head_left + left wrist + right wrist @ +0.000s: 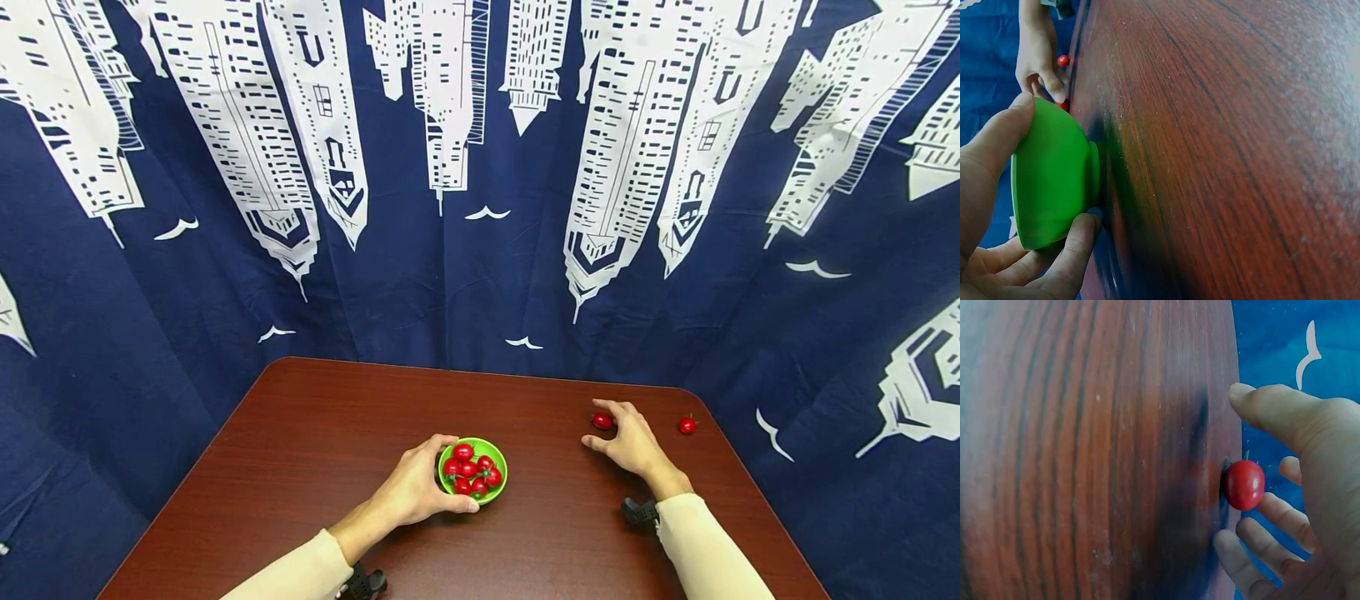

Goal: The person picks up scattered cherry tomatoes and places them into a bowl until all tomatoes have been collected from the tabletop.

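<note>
My left hand (412, 490) grips a small green bowl (1054, 175), thumb on the near side and fingers round the far side. Several red cherry tomatoes (468, 469) with green stems lie inside it. The left wrist view shows the bowl's outer wall and foot close over the tabletop. To the right, my right hand (636, 443) hovers at a single cherry tomato (1245, 485) on the table. Its thumb and fingers are spread on either side of that tomato, with a gap between thumb and fruit in the right wrist view.
Another cherry tomato (687, 425) lies beyond the right hand, near the right edge of the brown wooden table (337, 417). Behind and beside the table hangs a dark blue cloth (405, 292) printed with white buildings and birds.
</note>
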A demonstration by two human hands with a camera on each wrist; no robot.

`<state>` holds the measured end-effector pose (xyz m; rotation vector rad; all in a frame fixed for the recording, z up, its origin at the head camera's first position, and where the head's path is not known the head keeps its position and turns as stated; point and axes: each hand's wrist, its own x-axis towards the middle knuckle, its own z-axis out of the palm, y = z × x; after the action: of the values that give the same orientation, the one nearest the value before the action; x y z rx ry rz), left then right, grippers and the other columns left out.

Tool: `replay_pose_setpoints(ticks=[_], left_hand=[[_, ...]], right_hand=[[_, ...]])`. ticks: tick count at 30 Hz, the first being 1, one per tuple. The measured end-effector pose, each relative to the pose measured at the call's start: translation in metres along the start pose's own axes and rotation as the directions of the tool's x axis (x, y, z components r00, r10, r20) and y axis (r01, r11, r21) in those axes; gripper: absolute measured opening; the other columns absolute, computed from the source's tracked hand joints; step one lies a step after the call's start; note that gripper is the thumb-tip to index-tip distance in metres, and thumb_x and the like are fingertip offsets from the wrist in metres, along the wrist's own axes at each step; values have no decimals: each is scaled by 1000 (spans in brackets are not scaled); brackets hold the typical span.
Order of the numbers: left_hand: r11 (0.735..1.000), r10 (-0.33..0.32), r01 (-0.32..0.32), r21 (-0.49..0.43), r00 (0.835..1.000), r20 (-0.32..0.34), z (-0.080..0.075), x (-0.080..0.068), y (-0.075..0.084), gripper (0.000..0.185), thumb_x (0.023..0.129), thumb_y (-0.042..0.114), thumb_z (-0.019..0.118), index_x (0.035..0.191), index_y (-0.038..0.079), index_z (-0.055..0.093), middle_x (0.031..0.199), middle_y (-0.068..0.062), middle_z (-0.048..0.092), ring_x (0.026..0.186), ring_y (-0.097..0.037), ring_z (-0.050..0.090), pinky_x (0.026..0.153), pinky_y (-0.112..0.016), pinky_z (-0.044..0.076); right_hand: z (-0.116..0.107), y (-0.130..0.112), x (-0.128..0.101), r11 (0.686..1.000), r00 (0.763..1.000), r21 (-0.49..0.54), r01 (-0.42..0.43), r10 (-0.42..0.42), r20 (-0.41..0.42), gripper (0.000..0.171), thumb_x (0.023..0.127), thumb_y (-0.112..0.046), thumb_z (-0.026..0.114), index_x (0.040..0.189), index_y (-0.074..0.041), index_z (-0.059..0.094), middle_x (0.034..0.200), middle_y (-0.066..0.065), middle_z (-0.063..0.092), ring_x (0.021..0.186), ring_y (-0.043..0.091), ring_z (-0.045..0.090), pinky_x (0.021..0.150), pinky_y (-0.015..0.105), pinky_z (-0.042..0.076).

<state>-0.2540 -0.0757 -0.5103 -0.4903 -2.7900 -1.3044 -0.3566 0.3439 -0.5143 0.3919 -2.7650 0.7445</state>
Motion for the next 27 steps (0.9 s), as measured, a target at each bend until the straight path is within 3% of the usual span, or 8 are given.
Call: replay_pose_setpoints(ticks=[6,15,27], left_hand=[[1000,4,-4,0,1000,-2,1,0,-2,104,72,46,113,155,6,64,146,-14,77,133,-31,75,114,-55,63],[1000,8,-8,3,1000,-7,1,0,-1,103,72,44,113,154,6,64,145,-14,78,132,-31,75,113,-55,64],[1000,5,-5,7,1000,-11,1,0,-1,103,71,46,113,153,7,64,145,-13,78,132,-31,74,114,-55,63]], right_hand=[[3,9,4,1000,1000,28,-11,10,15,70,90,-21,102,151,-2,73,135,27,76,109,38,79,99,57,64],[5,16,6,997,999,60,-39,37,35,37,94,-5,95,129,-9,86,116,14,80,96,22,71,81,29,56],[6,14,3,997,999,70,-45,44,22,30,95,-2,93,124,-10,87,113,12,81,93,19,71,78,26,54]])
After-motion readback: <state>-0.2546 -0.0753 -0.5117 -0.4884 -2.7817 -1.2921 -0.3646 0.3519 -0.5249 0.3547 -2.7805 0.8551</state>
